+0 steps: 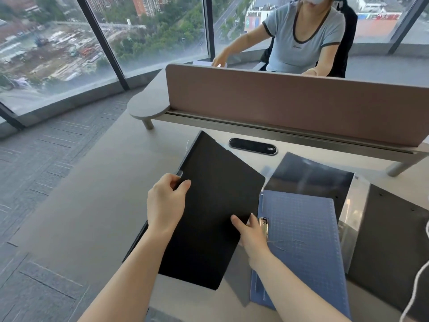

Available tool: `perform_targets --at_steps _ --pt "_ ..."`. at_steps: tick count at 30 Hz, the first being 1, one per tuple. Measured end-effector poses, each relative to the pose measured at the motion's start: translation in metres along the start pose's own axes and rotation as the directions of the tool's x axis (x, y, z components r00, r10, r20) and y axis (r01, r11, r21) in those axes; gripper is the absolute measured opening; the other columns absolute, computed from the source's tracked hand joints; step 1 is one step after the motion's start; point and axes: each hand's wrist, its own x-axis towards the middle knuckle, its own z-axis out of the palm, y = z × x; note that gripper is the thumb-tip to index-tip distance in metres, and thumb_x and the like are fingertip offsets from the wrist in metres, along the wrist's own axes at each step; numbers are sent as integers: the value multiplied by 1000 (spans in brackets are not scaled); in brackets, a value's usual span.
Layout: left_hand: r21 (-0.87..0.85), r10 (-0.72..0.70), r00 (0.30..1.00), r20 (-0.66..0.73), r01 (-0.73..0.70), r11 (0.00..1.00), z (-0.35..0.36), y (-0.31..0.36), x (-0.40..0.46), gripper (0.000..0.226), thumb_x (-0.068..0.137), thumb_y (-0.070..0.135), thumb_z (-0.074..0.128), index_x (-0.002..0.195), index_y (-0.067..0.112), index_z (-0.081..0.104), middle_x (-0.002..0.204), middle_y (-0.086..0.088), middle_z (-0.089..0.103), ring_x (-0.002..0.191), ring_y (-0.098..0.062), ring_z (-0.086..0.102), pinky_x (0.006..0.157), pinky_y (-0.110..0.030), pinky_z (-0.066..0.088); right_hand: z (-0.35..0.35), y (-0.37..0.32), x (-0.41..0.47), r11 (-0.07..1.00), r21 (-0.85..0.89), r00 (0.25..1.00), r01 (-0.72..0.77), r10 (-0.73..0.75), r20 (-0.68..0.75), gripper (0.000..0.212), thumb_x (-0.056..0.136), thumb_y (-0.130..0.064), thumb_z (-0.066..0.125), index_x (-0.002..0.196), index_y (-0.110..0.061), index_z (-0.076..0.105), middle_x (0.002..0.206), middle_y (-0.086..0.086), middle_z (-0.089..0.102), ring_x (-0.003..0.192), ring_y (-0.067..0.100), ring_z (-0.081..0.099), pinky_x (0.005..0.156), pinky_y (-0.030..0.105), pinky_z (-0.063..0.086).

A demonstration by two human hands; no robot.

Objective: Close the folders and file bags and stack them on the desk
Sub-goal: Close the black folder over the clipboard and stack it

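Observation:
A black folder (216, 205) lies closed and slanted on the grey desk (92, 205), held by both hands. My left hand (166, 203) grips its left edge, thumb on top. My right hand (251, 233) holds its right edge, fingers curled under. Right of it lies an open blue folder (306, 233) with a metal clip (263, 225) at its left side. Behind that sits a dark translucent file bag (308, 175). At the far right an open grey-black folder (390, 240) with a clear flap (355, 212) lies flat.
A brown partition screen (290, 103) runs across the back of the desk, with an oval cable port (253, 146) in front of it. Another person (301, 38) sits beyond the screen. A white cord (417, 280) hangs at the right edge. Windows and carpet lie to the left.

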Motion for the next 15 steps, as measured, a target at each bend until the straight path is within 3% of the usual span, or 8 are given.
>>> perform_targets --at_steps 3,5,7,9,11,13,15 --pt "64 101 995 -16 -100 993 -6 14 -1 14 92 25 66 100 14 68 86 7 65 84 -16 61 66 -26 42 -1 -5 3 980 198 1000 4 -4 2 28 94 -23 61 120 -35 62 126 -7 68 122 21 59 109 49 43" --pt "182 210 978 -18 -203 962 -11 19 -1 19 92 25 67 106 13 69 93 2 61 89 -21 58 70 -27 40 -5 -12 4 953 299 999 51 -49 -16 31 98 -18 55 125 -30 63 124 -5 70 122 21 60 107 48 45" --pt "256 294 956 1 -285 924 -15 25 0 27 90 27 70 113 14 69 105 -2 57 104 -24 53 78 -27 39 -10 -24 2 923 366 993 117 -118 -21 32 100 -13 49 125 -27 63 125 -1 69 121 22 61 97 41 52" --pt "181 300 952 60 -306 935 -18 31 2 30 87 26 74 115 19 67 122 -2 53 116 -20 46 87 -26 36 -14 -37 -2 904 395 986 162 -162 -33 32 100 -11 47 125 -24 63 127 3 68 119 23 61 83 33 56" --pt "-18 240 955 172 -241 970 -20 37 4 33 86 24 74 114 28 58 130 4 50 119 -13 46 94 -27 38 -19 -47 -5 877 440 980 190 -200 -25 34 100 -9 45 128 -19 61 129 6 67 120 26 62 96 40 52" --pt "-140 178 943 280 -143 980 -20 43 5 36 88 22 72 115 31 50 123 9 53 115 -15 54 94 -35 49 -25 -56 -6 865 462 977 198 -210 -26 35 100 -8 45 131 -18 60 129 6 67 120 27 62 104 47 47" --pt "-164 157 935 319 -108 981 -19 46 7 32 91 18 69 114 28 49 111 12 57 105 -13 59 80 -30 57 -31 -61 -6 870 447 976 209 -213 -44 35 100 -9 45 128 -20 62 126 5 69 119 27 63 102 49 47"
